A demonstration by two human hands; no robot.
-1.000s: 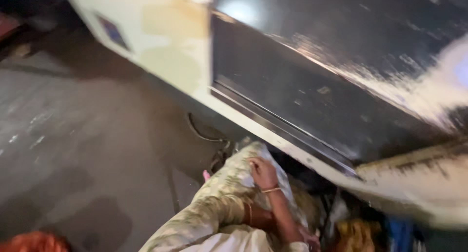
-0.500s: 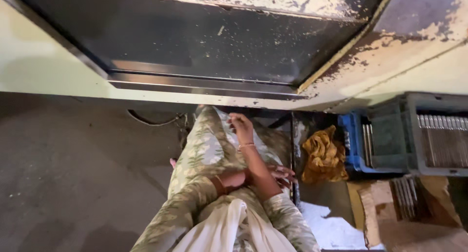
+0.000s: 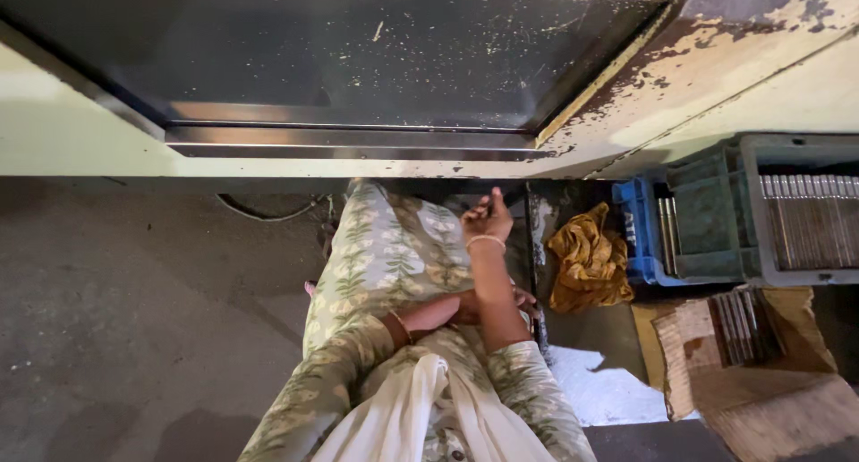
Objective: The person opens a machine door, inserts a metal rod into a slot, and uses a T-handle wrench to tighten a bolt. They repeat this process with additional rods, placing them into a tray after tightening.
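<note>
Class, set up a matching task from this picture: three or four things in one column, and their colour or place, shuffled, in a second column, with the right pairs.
Things:
1. crumpled cloth
2. crate of metal strips
3. right hand
4. floor

Descriptions:
A. grey, at far right
B. raised, bangle at the wrist
C. mustard yellow
D. dark concrete, at left

Pairs: 1-C, 2-A, 3-B, 4-D

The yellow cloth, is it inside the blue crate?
No, the yellow cloth lies crumpled on the floor just left of the blue crate, outside it.
</note>
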